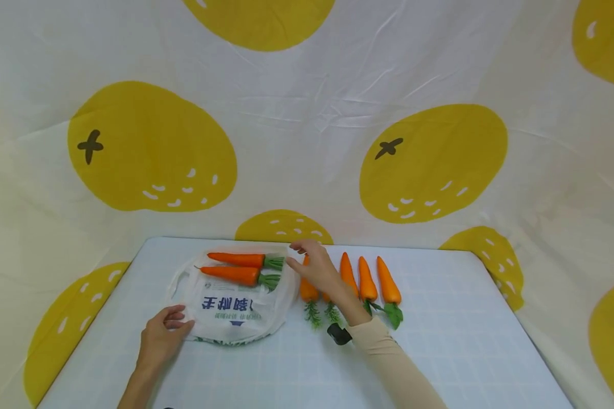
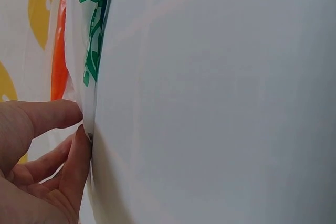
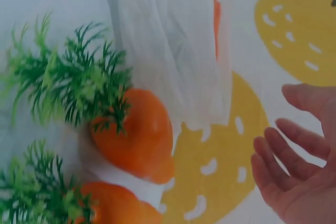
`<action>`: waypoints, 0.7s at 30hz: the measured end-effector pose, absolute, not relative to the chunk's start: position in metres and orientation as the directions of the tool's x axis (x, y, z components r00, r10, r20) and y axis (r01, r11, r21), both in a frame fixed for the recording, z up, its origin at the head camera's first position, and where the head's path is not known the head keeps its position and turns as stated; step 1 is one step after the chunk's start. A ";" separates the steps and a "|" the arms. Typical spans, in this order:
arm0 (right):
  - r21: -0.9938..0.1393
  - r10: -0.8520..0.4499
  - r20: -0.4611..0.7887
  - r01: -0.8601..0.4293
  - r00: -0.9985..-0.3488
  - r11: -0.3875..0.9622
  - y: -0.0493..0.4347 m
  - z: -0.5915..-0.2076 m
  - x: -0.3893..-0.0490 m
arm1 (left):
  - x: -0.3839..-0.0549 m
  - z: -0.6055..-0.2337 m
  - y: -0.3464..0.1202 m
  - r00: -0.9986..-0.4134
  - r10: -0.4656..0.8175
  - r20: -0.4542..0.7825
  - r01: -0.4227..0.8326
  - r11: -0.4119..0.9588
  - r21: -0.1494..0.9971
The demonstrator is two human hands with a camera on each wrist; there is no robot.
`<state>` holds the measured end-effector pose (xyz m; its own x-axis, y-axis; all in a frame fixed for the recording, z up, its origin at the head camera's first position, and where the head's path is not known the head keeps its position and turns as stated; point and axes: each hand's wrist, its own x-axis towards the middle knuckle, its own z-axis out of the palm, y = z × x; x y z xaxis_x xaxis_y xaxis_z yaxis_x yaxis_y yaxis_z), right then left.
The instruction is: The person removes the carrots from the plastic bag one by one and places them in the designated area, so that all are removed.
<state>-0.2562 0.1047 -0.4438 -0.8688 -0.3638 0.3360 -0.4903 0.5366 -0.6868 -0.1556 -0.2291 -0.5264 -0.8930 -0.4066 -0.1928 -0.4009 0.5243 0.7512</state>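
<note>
A white plastic bag (image 1: 273,312) with printed lettering and green leaf marks lies flat at the left of the table. On its far part rest two long carrots, an upper carrot (image 1: 240,259) and a lower carrot (image 1: 237,275), green stubs toward the right. My left hand (image 1: 161,335) pinches the bag's near-left edge between thumb and finger, seen close in the left wrist view. Past the bag's right end hovers my right hand (image 1: 314,267), its fingers loosely bent around nothing. It partly covers a row of several shorter carrots (image 1: 366,284) with leafy green tops.
The pale table (image 1: 455,341) stretches right and toward the front. Behind it hangs a white cloth (image 1: 297,147) with large yellow fruit shapes. A small black object (image 1: 339,334) sits at my right wrist.
</note>
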 end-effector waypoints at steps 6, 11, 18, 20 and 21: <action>-0.651 -0.428 0.341 -0.539 -0.837 0.535 0.087 -0.447 -0.256 | -0.156 -0.527 -0.229 -0.890 -0.416 -0.187 -0.402 0.522 0.752; -0.605 -0.458 0.330 -0.557 -0.826 0.569 0.071 -0.449 -0.256 | -0.156 -0.527 -0.229 -0.889 -0.418 -0.187 -0.403 0.521 0.753; -0.639 -0.470 0.220 -0.490 -0.855 0.592 0.049 -0.452 -0.254 | -0.155 -0.527 -0.229 -0.894 -0.408 -0.186 -0.398 0.531 0.748; -0.627 -0.481 0.215 -0.497 -0.850 0.599 0.043 -0.452 -0.253 | -0.155 -0.527 -0.229 -0.893 -0.411 -0.182 -0.398 0.533 0.747; -0.621 -0.485 0.217 -0.503 -0.847 0.601 0.041 -0.452 -0.253 | -0.154 -0.527 -0.228 -0.893 -0.413 -0.179 -0.397 0.534 0.746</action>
